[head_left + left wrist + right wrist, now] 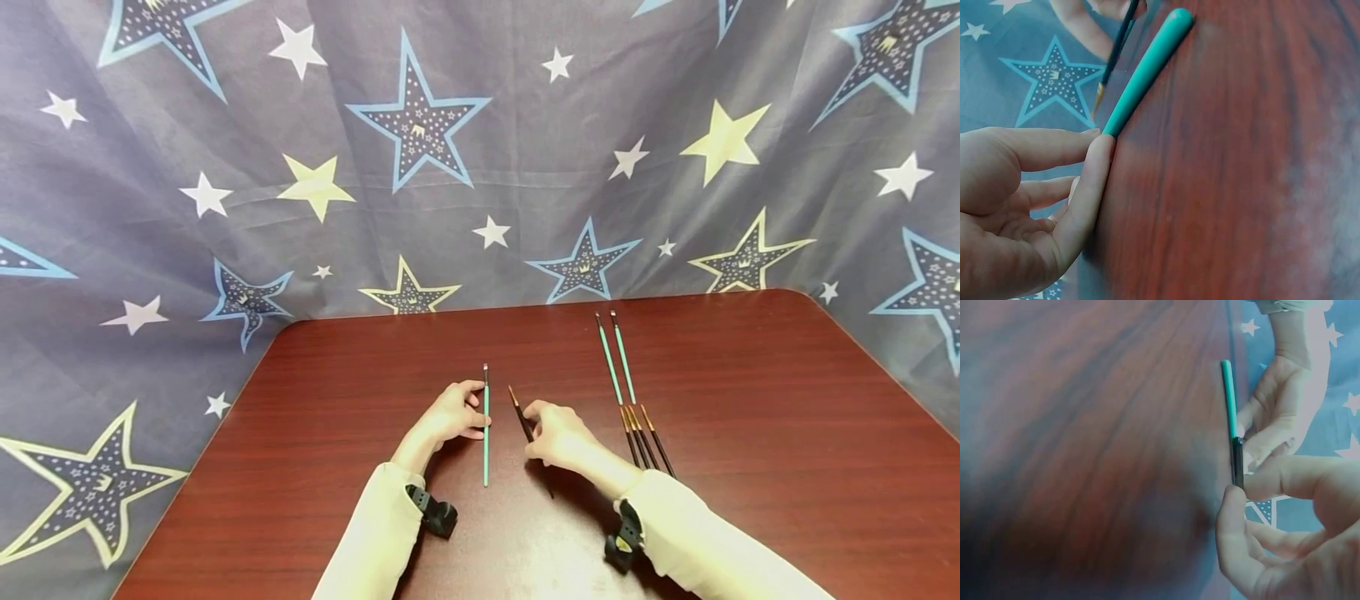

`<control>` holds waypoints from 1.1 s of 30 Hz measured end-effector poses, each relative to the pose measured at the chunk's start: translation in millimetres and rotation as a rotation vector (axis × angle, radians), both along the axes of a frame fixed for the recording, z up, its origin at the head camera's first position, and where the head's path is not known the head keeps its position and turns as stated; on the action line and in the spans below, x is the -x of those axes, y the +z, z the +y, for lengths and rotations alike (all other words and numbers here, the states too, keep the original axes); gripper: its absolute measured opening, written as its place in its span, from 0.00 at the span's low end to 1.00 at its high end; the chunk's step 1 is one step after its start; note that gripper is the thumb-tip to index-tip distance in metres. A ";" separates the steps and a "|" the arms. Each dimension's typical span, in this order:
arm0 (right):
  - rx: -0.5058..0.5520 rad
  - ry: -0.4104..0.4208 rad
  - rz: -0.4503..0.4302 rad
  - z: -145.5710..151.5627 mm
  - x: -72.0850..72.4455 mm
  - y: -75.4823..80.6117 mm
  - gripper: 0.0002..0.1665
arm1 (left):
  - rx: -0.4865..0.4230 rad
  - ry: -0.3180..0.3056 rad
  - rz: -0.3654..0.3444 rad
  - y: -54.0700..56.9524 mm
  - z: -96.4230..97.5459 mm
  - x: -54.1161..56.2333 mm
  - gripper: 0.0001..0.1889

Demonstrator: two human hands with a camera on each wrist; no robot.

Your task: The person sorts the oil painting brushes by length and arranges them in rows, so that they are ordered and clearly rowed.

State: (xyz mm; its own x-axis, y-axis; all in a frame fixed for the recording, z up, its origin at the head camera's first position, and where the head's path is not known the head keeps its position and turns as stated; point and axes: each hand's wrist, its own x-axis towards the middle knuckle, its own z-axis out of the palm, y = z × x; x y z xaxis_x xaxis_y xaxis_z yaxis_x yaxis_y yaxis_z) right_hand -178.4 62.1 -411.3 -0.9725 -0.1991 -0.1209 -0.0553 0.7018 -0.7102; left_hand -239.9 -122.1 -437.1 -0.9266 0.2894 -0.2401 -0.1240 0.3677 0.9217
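My left hand [448, 414] pinches a slim teal-handled paintbrush [486, 454] between thumb and finger. That brush points away from me, its small bristle tip at the far end. In the left wrist view its rounded teal handle end [1154, 65] shows beyond the fingertips. To the right, my right hand [561, 433] pinches a black-handled paintbrush [519, 410] with a golden-brown tip, tilted with its tip toward the far left. The right wrist view shows the black handle end [1238, 461] between thumb and finger. A gap separates the two brushes in the head view.
Farther right on the reddish-brown table [750, 400] lie two teal paintbrushes [610, 367] side by side. Several black paintbrushes [637, 442] lie just nearer me, partly behind the right forearm. A grey star-patterned cloth [465, 225] hangs behind the table.
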 end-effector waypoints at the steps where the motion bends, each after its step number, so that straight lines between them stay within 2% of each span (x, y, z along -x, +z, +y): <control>1: 0.002 -0.004 0.006 3.3 -1.8 1.0 0.28 | -0.004 -0.003 0.004 0.0 0.1 -0.2 0.34; 9: 0.010 -0.046 0.026 34.6 -15.9 10.9 0.27 | -0.017 0.005 0.001 1.7 -0.4 -1.2 0.34; 17: 0.000 -0.076 0.062 78.8 -30.9 14.8 0.28 | -0.018 0.005 0.007 0.4 0.8 -0.3 0.34; 21: -0.001 -0.097 0.086 98.3 -38.4 15.6 0.28 | 0.006 0.004 0.006 1.3 0.9 0.3 0.34; 26: -0.057 -0.106 0.130 116.4 -45.2 13.5 0.27 | 0.032 0.007 0.011 3.8 2.3 0.5 0.34; 33: -0.102 -0.138 0.110 134.7 -53.9 6.3 0.27 | 0.114 0.006 0.033 7.7 7.5 -3.5 0.33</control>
